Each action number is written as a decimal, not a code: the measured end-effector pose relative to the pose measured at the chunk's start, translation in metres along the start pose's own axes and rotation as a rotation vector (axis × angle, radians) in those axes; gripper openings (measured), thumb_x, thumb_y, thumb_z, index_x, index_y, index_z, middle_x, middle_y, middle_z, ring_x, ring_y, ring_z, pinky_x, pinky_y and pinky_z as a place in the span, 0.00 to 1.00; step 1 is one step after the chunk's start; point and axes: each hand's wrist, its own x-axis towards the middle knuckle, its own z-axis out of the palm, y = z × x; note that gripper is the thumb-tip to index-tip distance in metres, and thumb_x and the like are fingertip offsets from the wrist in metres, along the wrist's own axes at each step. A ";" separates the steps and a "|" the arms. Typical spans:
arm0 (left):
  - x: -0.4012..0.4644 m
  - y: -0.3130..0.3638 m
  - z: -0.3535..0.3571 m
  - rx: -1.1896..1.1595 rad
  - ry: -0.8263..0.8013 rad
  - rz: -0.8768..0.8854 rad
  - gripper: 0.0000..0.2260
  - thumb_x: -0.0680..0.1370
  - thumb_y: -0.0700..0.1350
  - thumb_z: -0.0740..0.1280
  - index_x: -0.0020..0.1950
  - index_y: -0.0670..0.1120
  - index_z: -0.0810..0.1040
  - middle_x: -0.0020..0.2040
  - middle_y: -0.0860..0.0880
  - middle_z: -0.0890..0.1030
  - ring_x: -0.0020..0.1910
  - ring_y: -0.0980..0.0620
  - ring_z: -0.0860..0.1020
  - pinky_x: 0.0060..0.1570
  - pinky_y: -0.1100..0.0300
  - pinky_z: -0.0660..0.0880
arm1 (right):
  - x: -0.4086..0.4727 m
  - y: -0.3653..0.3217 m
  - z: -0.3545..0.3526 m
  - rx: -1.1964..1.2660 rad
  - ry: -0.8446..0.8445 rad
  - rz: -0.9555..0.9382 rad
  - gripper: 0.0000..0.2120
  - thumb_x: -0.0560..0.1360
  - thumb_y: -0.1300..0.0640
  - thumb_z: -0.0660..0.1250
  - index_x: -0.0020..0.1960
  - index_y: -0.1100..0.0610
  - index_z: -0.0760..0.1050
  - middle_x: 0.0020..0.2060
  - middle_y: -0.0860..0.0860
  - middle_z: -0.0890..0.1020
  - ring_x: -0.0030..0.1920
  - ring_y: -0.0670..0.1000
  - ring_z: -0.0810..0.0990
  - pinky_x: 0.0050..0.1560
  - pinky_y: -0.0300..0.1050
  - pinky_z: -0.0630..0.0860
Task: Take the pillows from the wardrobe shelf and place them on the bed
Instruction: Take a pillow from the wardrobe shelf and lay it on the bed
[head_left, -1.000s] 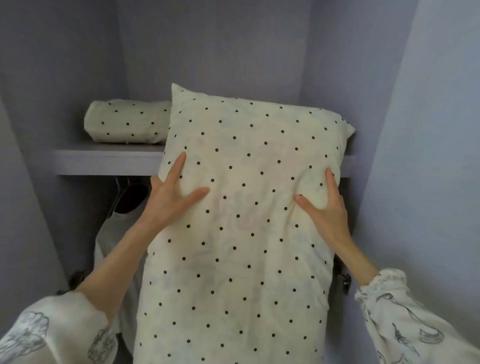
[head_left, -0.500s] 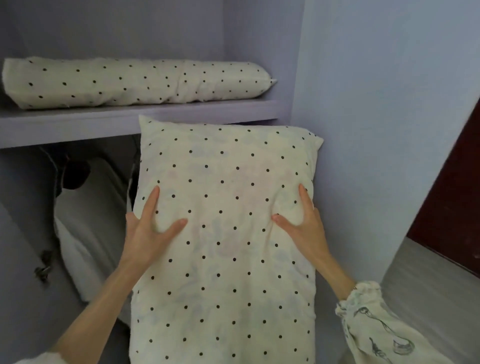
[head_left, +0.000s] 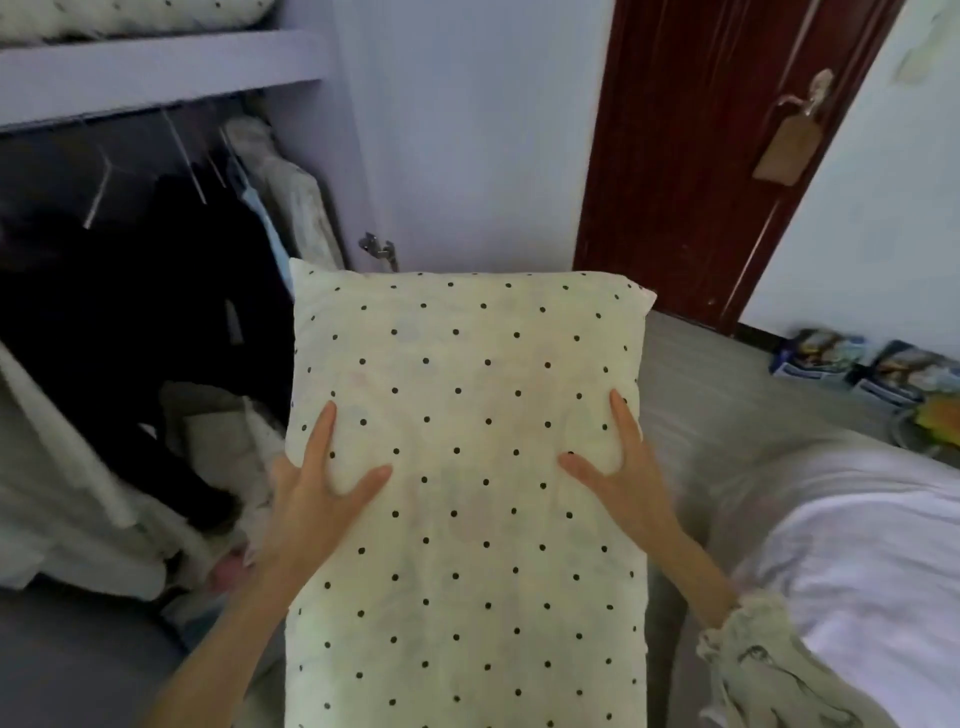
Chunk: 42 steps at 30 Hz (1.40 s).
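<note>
Wardrobe, lilac, open; dark and pale garments hanging under its shelf; second pillow lying on that shelf, only its edge in view; bed, white rumpled sheet, lower right; door, dark red wood; pillow, cream, black-dotted, soft rectangle, held upright in mid-air between wardrobe and bed; left hand and right hand pressed on its side edges, fingers spread, thumbs dented into cloth.
</note>
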 end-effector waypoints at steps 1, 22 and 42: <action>-0.002 0.007 0.016 0.011 -0.034 0.008 0.41 0.58 0.73 0.65 0.65 0.77 0.46 0.56 0.51 0.61 0.50 0.50 0.68 0.57 0.45 0.69 | -0.006 0.012 -0.014 -0.010 0.033 0.037 0.42 0.58 0.28 0.67 0.59 0.18 0.40 0.70 0.47 0.61 0.64 0.49 0.65 0.61 0.52 0.66; 0.018 0.255 0.332 -0.117 -0.516 0.269 0.41 0.60 0.70 0.66 0.67 0.74 0.48 0.64 0.44 0.63 0.58 0.44 0.67 0.61 0.47 0.65 | 0.035 0.174 -0.314 -0.182 0.557 0.315 0.42 0.61 0.30 0.67 0.63 0.21 0.42 0.68 0.55 0.66 0.64 0.58 0.69 0.52 0.49 0.65; 0.296 0.509 0.546 -0.326 -0.625 0.651 0.35 0.66 0.65 0.69 0.63 0.79 0.50 0.57 0.53 0.60 0.53 0.54 0.64 0.56 0.56 0.62 | 0.334 0.194 -0.450 -0.248 0.876 0.255 0.42 0.65 0.34 0.67 0.71 0.34 0.47 0.73 0.47 0.60 0.72 0.51 0.57 0.66 0.50 0.61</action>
